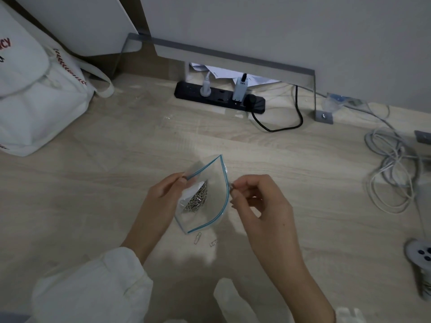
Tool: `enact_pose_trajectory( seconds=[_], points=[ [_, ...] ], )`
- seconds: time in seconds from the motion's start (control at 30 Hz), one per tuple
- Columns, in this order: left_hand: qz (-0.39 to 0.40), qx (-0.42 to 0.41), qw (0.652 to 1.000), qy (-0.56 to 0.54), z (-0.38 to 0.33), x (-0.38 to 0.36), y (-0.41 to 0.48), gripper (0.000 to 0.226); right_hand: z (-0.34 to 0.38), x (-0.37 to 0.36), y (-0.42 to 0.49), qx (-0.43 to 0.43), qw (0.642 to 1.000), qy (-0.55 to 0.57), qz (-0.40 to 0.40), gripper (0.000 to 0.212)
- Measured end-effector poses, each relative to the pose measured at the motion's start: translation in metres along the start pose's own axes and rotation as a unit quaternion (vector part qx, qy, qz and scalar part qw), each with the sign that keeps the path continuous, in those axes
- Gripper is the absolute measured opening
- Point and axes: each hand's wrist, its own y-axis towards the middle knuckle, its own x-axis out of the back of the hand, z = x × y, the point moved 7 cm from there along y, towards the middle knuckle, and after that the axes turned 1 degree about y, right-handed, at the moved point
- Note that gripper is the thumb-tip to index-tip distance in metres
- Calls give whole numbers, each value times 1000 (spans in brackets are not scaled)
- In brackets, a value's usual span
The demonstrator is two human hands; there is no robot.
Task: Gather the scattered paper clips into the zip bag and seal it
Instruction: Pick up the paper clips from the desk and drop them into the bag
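While both hands hold it, zip bag gapes, clips heaped inside.

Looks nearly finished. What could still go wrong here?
Two loose paper clips lie on the table just below the zip bag; sealing now would leave them out.
The bag gapes wide, the left hand pinching one rim; a tilt could spill the clip pile.
The right hand pinches what looks like a clip at the rim; it might drop outside.

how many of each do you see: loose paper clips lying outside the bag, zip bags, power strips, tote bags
loose paper clips: 2
zip bag: 1
power strip: 1
tote bag: 1
total: 5
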Motion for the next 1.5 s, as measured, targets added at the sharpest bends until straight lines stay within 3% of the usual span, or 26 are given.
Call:
enact_pose_trajectory(
  seconds=[0.13,0.23,0.3,0.43,0.5,0.67,0.83,0.97,1.2,1.4,1.5],
  points=[
    [4,-2,1000,7,1,-1,0,20,8,-3,5,33,997,-62,10,27],
    [2,-7,1000,2,2,1,0,18,-31,6,3,-16,997,-72,6,24],
    [3,-11,1000,9,0,1,0,19,-71,3,-4,-64,991,-110,48,29],
    [-4,-7,1000,18,3,3,1,31,-137,-28,-27,-81,938,-265,206,13],
    [-5,-6,1000,19,3,3,1,45,-155,-48,-33,-36,905,-327,270,20],
    [-6,-2,1000,16,3,3,0,23,-167,-73,-34,-9,846,-400,352,26],
    [1,-18,1000,1,0,2,0,23,-163,-88,-37,3,809,-424,406,26],
    [-6,-12,1000,-3,2,4,1,32,-151,-94,-37,22,803,-428,414,35],
    [-1,-21,1000,-9,1,3,3,24,-145,-104,-34,33,783,-444,435,40],
    [-1,-20,1000,-18,1,6,5,17,-142,-105,-35,69,794,-416,439,55],
    [-4,-18,1000,-18,2,7,6,23,-150,-108,-34,66,782,-431,446,49]
  ],
)
